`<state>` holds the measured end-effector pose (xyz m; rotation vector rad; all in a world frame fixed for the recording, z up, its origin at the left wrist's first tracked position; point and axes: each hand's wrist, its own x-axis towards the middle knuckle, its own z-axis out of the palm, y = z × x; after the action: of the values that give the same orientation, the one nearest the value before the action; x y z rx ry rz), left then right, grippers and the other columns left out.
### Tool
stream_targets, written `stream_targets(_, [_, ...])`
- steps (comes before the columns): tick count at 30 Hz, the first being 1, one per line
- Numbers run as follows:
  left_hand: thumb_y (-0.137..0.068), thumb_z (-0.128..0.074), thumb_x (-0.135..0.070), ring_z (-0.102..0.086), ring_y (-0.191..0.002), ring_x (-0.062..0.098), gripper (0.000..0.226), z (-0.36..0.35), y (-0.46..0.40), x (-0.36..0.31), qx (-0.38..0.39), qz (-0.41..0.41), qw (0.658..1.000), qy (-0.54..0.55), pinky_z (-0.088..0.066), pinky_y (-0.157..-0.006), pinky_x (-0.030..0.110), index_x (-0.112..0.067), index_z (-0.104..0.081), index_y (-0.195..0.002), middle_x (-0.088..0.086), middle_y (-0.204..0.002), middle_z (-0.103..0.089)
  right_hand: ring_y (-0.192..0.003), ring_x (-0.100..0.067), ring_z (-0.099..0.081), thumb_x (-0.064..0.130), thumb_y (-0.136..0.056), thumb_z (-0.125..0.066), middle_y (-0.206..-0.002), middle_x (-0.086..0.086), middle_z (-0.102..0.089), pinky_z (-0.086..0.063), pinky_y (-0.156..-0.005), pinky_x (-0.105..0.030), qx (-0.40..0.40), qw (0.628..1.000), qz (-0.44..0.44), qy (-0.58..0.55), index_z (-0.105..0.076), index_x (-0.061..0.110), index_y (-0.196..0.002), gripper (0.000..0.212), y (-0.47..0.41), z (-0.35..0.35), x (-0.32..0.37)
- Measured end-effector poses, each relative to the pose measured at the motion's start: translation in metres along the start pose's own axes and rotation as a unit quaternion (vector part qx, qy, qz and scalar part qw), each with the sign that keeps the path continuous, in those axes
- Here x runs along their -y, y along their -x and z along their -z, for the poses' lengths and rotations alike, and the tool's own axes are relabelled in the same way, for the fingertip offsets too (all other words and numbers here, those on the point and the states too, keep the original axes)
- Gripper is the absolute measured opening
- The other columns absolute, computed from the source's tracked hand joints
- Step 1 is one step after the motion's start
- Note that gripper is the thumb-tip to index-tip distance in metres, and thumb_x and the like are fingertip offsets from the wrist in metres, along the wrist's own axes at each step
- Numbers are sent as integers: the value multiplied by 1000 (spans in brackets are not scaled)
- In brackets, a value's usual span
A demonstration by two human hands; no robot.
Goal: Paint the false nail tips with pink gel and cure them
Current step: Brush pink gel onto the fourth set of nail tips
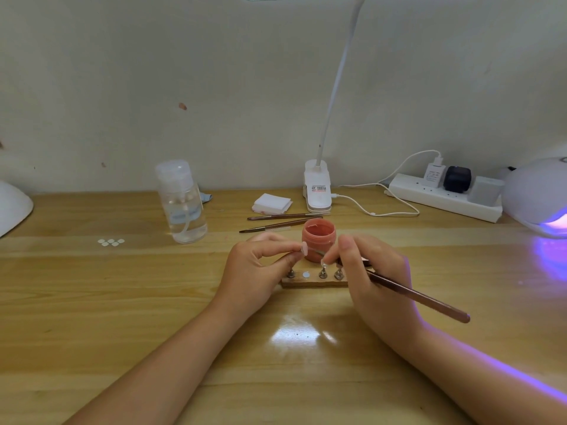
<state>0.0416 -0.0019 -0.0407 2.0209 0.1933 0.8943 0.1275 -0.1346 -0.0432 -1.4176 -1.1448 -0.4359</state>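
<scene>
While a small stand peg topped with a pink-coated nail tip point(304, 248) is pinched between the thumb and curled fingers of the left hand point(256, 273), a brown-handled gel brush point(417, 297) is gripped pen-fashion in the right hand point(369, 273), its handle slanting away to the lower right. The brush's bristle end is hidden behind the fingers, so contact with the tip cannot be told. Both hands are held just above a wooden nail-tip stand point(313, 282) on the wooden desk point(122, 302); on the stand a bare round magnet spot is seen between metal pegs, and a clear, unpainted tip point(324, 263) sits on the peg just beside the right fingertips. An open jar of pink gel point(318, 239) stands directly behind the stand. Two further brushes point(277, 220) are laid behind the jar, near a stack of white wipes point(271, 202). To the left are placed a clear pump bottle point(183, 204) and a cluster of small white dots point(111, 242) — to the right, a white curing lamp point(537, 196) is lit violet beside a power strip point(445, 197), and a clip-on desk lamp point(318, 187) is set at the wall.
</scene>
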Motion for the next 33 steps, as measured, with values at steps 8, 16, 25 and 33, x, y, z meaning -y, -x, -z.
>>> stream_targets(8, [-74, -71, -2, -58, -73, -3, 24, 0, 0, -1, -9, 6, 1000, 13, -41, -68, 5, -20, -71, -90, -5, -76, -64, -60, 0, -56, 19, -91, -40, -62, 8, -60, -43, -58, -17, 25, 1000, 7, -6, -62, 4, -60, 42, 2, 1, -1])
stream_targets(16, [-75, -70, -2, -58, -75, -4, 24, 0, 0, -1, -4, 7, 1000, 2, -41, -69, 5, -16, -71, -93, -3, -79, -66, -67, 1, -55, 22, -90, -41, -68, 13, -59, -40, -65, -10, -4, 999, -1, 32, -65, 5, -67, 37, -2, -4, 1])
stream_targets(25, [-75, -70, -4, -57, -76, -5, 21, 0, 1, -2, -1, 17, 1000, 0, -41, -71, 5, -14, -72, -93, -3, -80, -65, -66, -5, -55, 23, -90, -45, -69, 6, -62, -43, -63, -16, -7, 999, 11, 40, -65, 11, -71, 30, -1, -4, -2])
stream_targets(33, [-76, -70, -3, -57, -76, -8, 21, 0, 1, -3, -12, 29, 999, 4, -40, -71, 4, -17, -72, -92, -8, -77, -62, -52, -7, -53, 19, -91, -41, -52, 0, -58, -42, -53, -25, 37, 999, 22, 2, -60, 6, -56, 42, 4, 3, -3])
